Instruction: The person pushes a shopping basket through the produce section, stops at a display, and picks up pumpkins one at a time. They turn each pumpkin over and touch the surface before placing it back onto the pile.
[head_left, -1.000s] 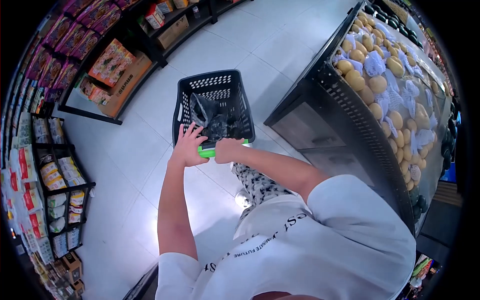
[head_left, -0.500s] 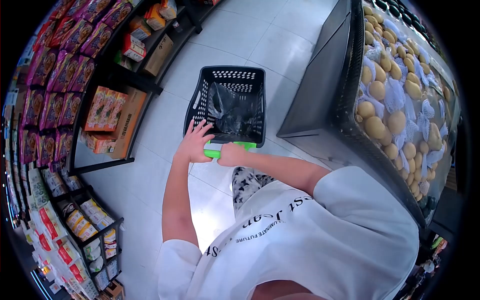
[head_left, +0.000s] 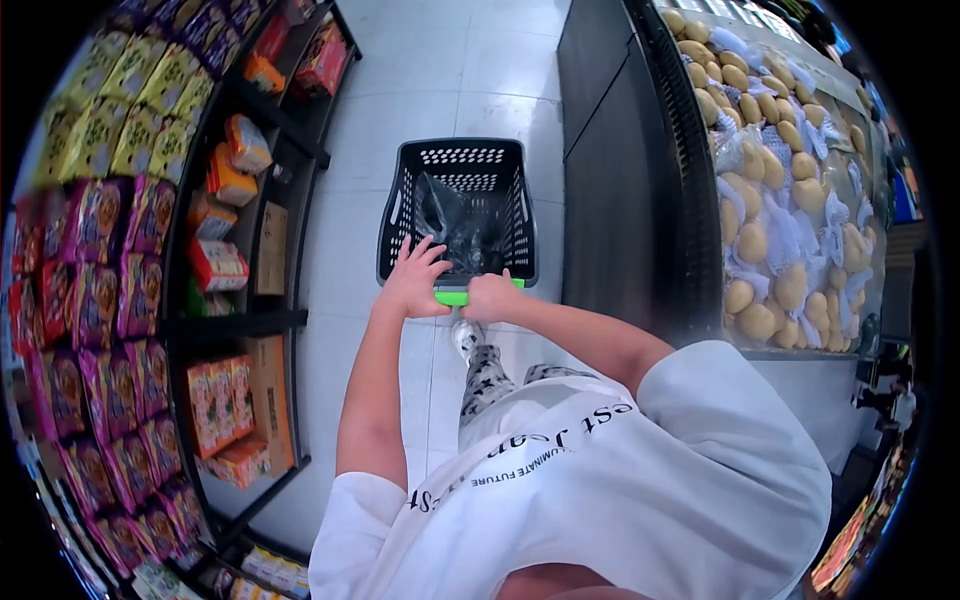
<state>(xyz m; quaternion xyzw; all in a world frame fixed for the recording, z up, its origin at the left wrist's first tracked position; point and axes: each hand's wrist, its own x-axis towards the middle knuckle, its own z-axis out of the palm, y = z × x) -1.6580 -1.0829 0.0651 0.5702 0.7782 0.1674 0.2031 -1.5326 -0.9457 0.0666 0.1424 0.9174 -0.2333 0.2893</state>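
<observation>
A black basket (head_left: 458, 150) with a bright green handle (head_left: 452, 298) is in front of me, and a dark plastic bag (head_left: 465, 225) lies inside it. My right hand (head_left: 493, 298) is wrapped round the handle, its fingers closed. Resting at the left end of the handle, my left hand (head_left: 415, 283) has its fingers spread over the basket's near rim. Its palm side is hidden.
Shelves at the left hold purple packets (head_left: 97, 220), yellow packets (head_left: 133, 70) and boxes (head_left: 220, 400). At the right, a dark-sided stand (head_left: 610, 200) bears potatoes (head_left: 790, 285) and white netting. Tiled floor (head_left: 400, 90) runs between them.
The basket and both hands have moved forward along the aisle. The shelves and potato stand have shifted and turned in view, and a shoe now shows below the handle.
</observation>
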